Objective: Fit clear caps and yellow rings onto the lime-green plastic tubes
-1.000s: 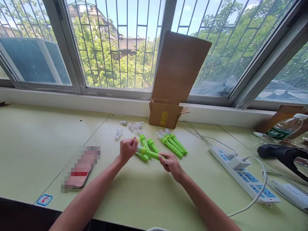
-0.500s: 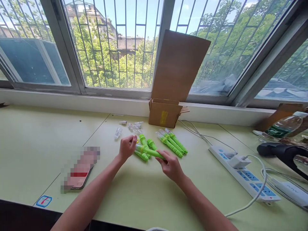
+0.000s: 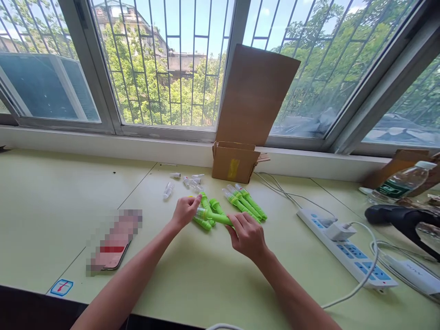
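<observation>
A bright green, ribbed plastic tube [image 3: 217,217] lies almost level between my two hands above the table. My left hand [image 3: 185,212] is closed around its clear end piece [image 3: 200,212], partly hidden by the fingers. Wrapped around the other end of the green body is my right hand [image 3: 248,234]. Just behind, several loose green tubes [image 3: 205,200] lie in a small pile, partly covered by the held one. To the right are three green tubes with clear tips [image 3: 253,204], side by side. Clear plastic caps [image 3: 168,190] are scattered behind my left hand.
A cardboard box [image 3: 235,161] with a raised flap stands against the window sill. A phone [image 3: 115,250] with a blurred screen lies at left. On the right are a power strip [image 3: 347,247] with cables, a black object [image 3: 395,217] and a plastic bottle [image 3: 400,183].
Both hands have shifted slightly to the right with the green tube between them. My right hand has turned a little, and its fingers sit higher on the tube.
</observation>
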`<state>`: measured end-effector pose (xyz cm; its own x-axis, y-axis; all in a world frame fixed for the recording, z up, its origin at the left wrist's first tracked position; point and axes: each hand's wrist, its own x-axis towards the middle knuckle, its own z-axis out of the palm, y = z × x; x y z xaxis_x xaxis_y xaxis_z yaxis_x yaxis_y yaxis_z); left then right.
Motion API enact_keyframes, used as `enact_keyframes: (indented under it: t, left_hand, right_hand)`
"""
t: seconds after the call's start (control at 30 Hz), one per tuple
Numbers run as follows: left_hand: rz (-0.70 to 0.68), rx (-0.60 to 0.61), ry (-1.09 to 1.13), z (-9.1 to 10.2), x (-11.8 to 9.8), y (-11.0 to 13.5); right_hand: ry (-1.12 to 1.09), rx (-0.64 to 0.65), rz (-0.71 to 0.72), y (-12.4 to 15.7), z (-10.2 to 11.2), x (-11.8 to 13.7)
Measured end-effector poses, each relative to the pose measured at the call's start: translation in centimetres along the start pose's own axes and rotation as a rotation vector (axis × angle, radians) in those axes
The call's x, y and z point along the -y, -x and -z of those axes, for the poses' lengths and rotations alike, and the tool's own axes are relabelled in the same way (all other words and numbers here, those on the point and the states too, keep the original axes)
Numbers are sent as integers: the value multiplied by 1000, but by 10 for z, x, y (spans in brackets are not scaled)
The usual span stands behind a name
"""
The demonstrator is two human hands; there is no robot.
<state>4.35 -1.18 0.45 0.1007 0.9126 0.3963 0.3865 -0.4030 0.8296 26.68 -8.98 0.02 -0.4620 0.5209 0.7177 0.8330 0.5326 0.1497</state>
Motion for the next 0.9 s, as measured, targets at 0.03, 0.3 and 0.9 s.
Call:
enact_keyframes:
  t: [0.03,0.3,0.9]
  left_hand:
    - [0,-3,-6,0,0,0]
    - [-12,-12,-96,-2,3,0]
    - [-32,-37,-205,-7,-9,8]
  right_hand:
    - [22,7,11,0,0,0]
    - [75,77,66,-1,0,7]
    - [58,231,-80,4,-7,12]
